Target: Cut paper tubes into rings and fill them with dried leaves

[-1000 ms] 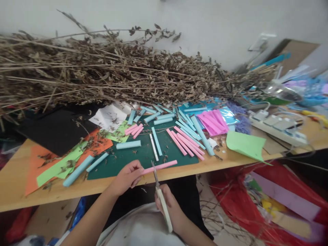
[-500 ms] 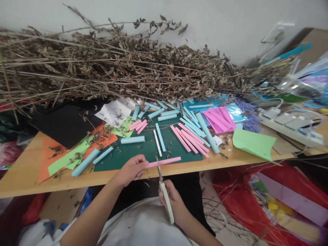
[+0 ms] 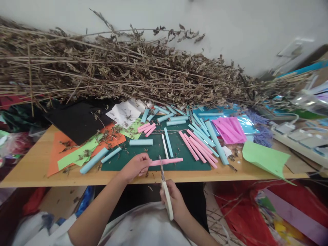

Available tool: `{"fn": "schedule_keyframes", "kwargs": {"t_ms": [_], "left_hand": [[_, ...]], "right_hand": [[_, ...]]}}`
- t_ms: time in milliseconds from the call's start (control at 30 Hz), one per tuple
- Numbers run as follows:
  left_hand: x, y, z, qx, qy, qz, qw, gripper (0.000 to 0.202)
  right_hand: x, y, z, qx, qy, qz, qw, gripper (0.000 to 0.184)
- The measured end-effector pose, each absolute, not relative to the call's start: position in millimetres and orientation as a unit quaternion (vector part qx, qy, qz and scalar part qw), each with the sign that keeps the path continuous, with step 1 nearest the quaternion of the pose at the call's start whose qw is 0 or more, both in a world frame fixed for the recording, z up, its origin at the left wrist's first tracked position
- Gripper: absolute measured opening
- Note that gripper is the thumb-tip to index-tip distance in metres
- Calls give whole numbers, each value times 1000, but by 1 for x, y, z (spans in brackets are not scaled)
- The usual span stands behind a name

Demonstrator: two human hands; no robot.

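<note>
My left hand (image 3: 135, 166) pinches one end of a rolled pink paper tube (image 3: 167, 161), held level over the front edge of the dark green cutting mat (image 3: 153, 153). My right hand (image 3: 172, 200) grips the pale handles of a pair of scissors (image 3: 165, 192), and the blades point up across the tube near its middle. Several more pink and light blue paper tubes (image 3: 200, 145) lie scattered on the mat. My arms reach up from my lap below the table edge.
A large heap of dry brown branches (image 3: 123, 71) covers the back of the wooden table (image 3: 30, 167). Orange, green, black and white paper sheets (image 3: 82, 150) lie at the left; a green sheet (image 3: 265, 158), pink strips (image 3: 229, 129) and a power strip (image 3: 297, 136) at the right. Red bags (image 3: 256, 212) sit under the table.
The view has shifted so the table appears further right and higher. My hands keep the same hold; the tube and scissors have moved slightly up towards the mat.
</note>
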State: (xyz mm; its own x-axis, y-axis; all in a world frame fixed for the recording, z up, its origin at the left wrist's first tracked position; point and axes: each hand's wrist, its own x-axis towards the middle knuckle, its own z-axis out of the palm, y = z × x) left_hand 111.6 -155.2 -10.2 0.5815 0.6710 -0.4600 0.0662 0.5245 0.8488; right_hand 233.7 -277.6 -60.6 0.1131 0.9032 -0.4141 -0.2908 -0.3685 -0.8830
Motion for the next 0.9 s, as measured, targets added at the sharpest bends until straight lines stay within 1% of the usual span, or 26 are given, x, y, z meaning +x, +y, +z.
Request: {"fn": "schedule_keyframes", "kwargs": {"t_ms": [167,300,433,533,600,633,700,800,833,900], "left_hand": [[108,-153,-15,456,406,190,769,28],[103,-150,-20,466,405,197,762,25],[93,-144,-21,511,419,218,719,22],[84,-136,-13,578,424,193,670,28],[80,-126,-4,638,439,182,605,27],[79,-119,2,671,456,177,557,25],[81,-101,13,738,494,156,431,22],[95,-67,21,818,520,73,236,24],[102,-55,20,827,526,42,196,24],[117,-33,17,828,534,10,171,25]], "right_hand": [[233,-274,-63,-581,-262,604,479,33],[236,-275,-66,-551,-255,620,497,38],[242,-281,-72,-524,-253,639,503,41],[247,-289,-77,-523,-275,642,489,38],[251,-294,-79,-516,-294,638,490,37],[252,-296,-79,-511,-296,635,498,37],[256,-300,-78,-505,-283,633,515,36],[260,-303,-75,-508,-258,637,519,35],[261,-304,-74,-511,-258,637,517,35],[262,-306,-73,-513,-258,635,517,35]]}}
